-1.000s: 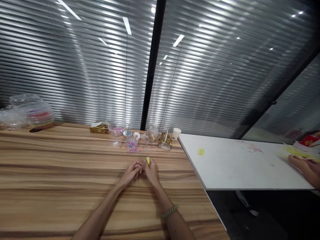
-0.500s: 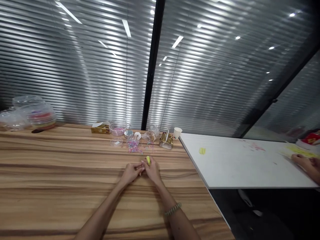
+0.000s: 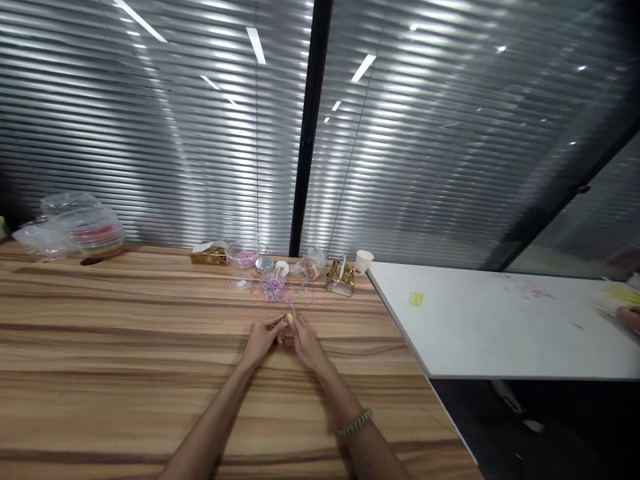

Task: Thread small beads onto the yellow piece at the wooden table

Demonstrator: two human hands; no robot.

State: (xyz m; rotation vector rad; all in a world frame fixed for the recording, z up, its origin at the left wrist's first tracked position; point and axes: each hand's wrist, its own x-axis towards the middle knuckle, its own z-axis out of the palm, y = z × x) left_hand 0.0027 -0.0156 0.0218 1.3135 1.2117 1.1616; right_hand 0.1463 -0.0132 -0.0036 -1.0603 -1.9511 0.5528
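Note:
My left hand (image 3: 262, 339) and my right hand (image 3: 306, 341) meet at their fingertips above the wood-grain table (image 3: 125, 347). Between them is a small yellow piece (image 3: 290, 319), touched by the right fingers. The left thumb and fingers are pinched together on something too small to make out. Just beyond the hands, small pink and purple beads (image 3: 280, 297) lie loose on the wood beside a clear bag of beads (image 3: 273, 283).
Behind the beads stand a gold box (image 3: 209, 255), a clear bowl (image 3: 243, 257), a gold tissue pack (image 3: 341, 279) and a paper cup (image 3: 364, 261). Plastic containers (image 3: 95, 233) sit far left. A yellow patch (image 3: 416, 299) lies on the white table (image 3: 480, 333); another person's hand (image 3: 629, 318) is far right.
The view has turned slightly right to left, so most things sit farther right. My right fingers have straightened, and the yellow piece now lies between the two hands' fingertips.

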